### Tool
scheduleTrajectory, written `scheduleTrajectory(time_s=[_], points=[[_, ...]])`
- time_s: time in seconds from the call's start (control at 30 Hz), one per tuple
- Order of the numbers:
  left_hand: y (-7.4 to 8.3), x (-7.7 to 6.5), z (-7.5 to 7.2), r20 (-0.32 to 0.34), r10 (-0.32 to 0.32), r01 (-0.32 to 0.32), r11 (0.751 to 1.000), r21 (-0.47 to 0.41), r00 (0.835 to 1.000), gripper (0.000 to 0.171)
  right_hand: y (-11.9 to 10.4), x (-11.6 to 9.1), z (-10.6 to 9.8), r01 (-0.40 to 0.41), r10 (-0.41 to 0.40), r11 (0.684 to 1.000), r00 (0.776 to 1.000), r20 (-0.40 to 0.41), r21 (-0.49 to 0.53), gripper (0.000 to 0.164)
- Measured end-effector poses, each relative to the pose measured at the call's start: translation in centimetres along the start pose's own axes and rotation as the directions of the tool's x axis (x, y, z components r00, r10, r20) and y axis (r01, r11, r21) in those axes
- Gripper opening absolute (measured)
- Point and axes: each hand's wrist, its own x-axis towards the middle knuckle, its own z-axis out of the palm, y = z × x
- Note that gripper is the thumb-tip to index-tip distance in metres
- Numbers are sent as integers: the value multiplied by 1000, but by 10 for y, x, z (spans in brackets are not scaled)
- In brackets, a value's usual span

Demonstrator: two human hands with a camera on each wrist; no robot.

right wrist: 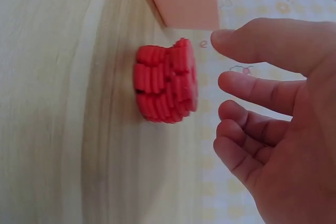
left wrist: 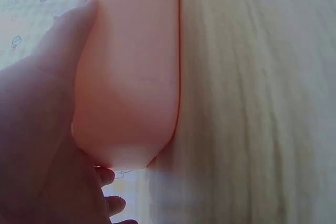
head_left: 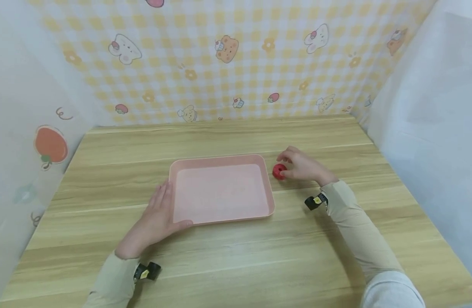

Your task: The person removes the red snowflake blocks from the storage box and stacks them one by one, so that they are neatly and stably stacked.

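A shallow pink rectangular tray (head_left: 220, 161) lies on the table, with nothing inside it. My left hand (head_left: 154, 219) rests against its near left corner, the fingers straight along the left side and the thumb on the front rim. In the left wrist view, that thumb lies against the tray's pink wall (left wrist: 131, 66). Right of the tray is a small red wheel-like piece (right wrist: 165, 85), ridged around its side and with a hole in its middle. Over this piece hovers my right hand (head_left: 304, 166), fingers spread and slightly bent; the right wrist view shows a gap between fingertips and piece.
The wood-grain table (head_left: 236, 265) extends around the tray on all sides. Behind it stands a yellow checked backdrop (head_left: 251, 77) with cartoon animals. White sheeting (head_left: 432, 107) borders the right side, and a printed white sheet (head_left: 20, 107) the left.
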Motion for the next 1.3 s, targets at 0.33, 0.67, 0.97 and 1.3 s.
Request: scheduleTrajectory(time_s=[0.33, 0.67, 0.97, 1.3], points=[[-6, 5, -12, 39, -2, 3, 999, -35, 999, 116, -9, -14, -11, -49, 53, 996, 997, 58, -71, 61], [-16, 12, -32, 24, -10, 9, 998, 63, 1000, 106, -20, -22, -15, -125, 135, 988, 984, 119, -91, 78], [-18, 19, -41, -31, -44, 48, 993, 108, 999, 101, -29, -25, -15, -151, 167, 982, 974, 152, -112, 78], [-22, 19, -40, -17, -44, 46, 993, 106, 999, 97, -31, -27, -13, -155, 173, 981, 971, 166, -117, 80]])
